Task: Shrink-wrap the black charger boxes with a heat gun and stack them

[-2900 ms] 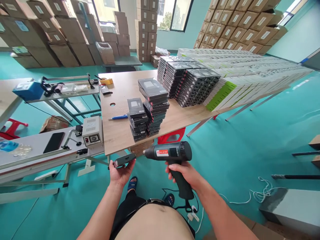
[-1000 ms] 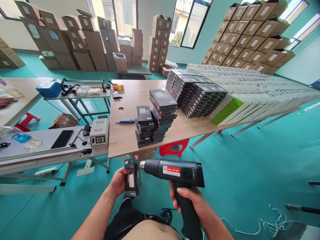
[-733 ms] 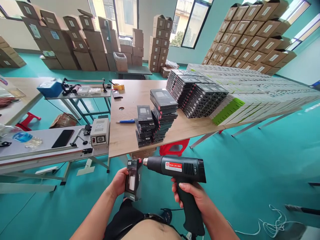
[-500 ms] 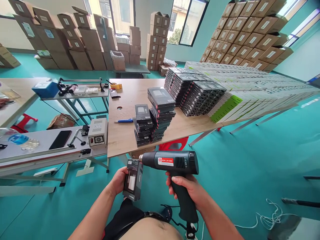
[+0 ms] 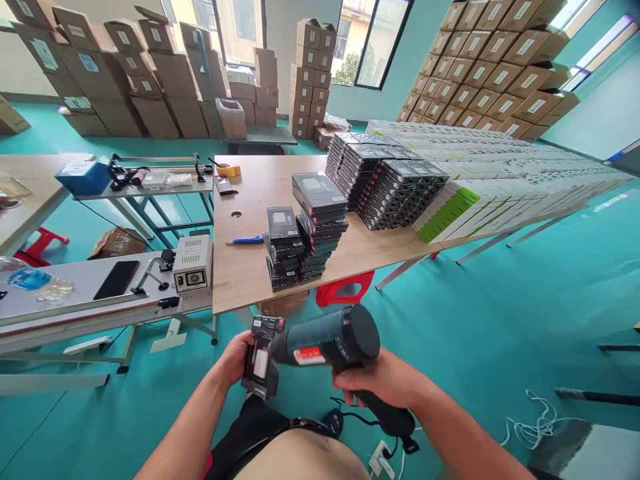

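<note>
My left hand (image 5: 236,358) is closed round the left side of a small black product box (image 5: 259,373) with a white device pictured on its front. The box is held upright, below the table's front edge. Wrapped round the handle of a black heat gun (image 5: 325,337) with a red and white label is my right hand (image 5: 373,380). Its nozzle points left at the box's right side and hides part of it; whether the two touch I cannot tell. A dark cord hangs from the handle.
On the wooden table (image 5: 250,280) stand short stacks of black boxes (image 5: 320,233), a blue pen-like cutter (image 5: 246,240) and yellow tape (image 5: 229,171). Larger black stacks (image 5: 400,193) and rows of white boxes (image 5: 500,193) lie right. A sealing machine (image 5: 193,263) is left. A red stool (image 5: 345,289) sits beneath.
The heat gun has swung: its back end is nearer me and its nozzle has moved down from the box's top corner along its right side. My left hand still holds the box, slightly turned.
</note>
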Demonstrator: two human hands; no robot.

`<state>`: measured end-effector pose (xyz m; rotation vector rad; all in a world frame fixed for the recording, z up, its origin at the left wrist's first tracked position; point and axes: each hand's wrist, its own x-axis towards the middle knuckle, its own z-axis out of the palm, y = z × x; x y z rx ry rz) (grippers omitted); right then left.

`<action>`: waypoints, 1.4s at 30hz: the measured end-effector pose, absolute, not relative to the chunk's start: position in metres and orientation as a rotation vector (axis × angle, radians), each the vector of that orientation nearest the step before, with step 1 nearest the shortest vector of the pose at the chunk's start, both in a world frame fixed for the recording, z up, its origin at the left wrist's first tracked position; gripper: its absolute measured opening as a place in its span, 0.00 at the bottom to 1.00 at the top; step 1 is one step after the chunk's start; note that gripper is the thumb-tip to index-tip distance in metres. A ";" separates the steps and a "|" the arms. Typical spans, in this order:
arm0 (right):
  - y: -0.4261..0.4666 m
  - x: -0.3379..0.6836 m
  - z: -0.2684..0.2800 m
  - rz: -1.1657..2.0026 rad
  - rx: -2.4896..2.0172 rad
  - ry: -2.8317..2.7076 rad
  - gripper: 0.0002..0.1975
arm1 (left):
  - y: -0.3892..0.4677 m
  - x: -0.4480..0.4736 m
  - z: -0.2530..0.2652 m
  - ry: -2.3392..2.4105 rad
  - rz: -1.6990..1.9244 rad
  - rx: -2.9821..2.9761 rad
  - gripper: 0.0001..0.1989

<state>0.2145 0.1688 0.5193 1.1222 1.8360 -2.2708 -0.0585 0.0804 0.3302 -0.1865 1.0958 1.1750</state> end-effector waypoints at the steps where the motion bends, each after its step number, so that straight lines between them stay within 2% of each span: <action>1: 0.168 0.214 0.520 -2.222 1.086 1.844 0.10 | 0.081 -0.059 0.329 1.101 1.171 -0.168 0.06; 6: 0.166 0.211 0.520 -2.319 1.309 1.889 0.15 | 0.079 -0.060 0.325 1.115 1.167 -0.122 0.05; 12: 0.156 0.217 0.530 -2.100 0.968 1.850 0.07 | 0.076 -0.067 0.317 1.147 1.165 -0.084 0.04; 18: 0.166 0.212 0.512 -2.524 1.348 1.698 0.17 | 0.075 -0.071 0.314 1.145 1.181 -0.078 0.04; 22: 0.174 0.207 0.507 -2.551 1.490 1.746 0.18 | 0.075 -0.071 0.318 1.132 1.164 -0.096 0.05; 27: 0.168 0.200 0.506 -2.605 1.339 1.687 0.19 | 0.078 -0.071 0.322 1.122 1.188 -0.145 0.05; 32: 0.166 0.200 0.511 -2.465 1.376 1.761 0.17 | 0.078 -0.073 0.322 1.073 1.266 -0.171 0.08; 37: 0.151 0.217 0.529 -2.132 1.023 1.766 0.05 | 0.074 -0.080 0.318 1.035 1.366 -0.205 0.11; 39: 0.146 0.223 0.525 -2.148 1.042 1.776 0.05 | 0.072 -0.081 0.317 1.038 1.400 -0.191 0.12; 42: 0.150 0.232 0.509 -2.347 1.320 1.701 0.12 | 0.070 -0.081 0.322 1.102 1.488 -0.012 0.15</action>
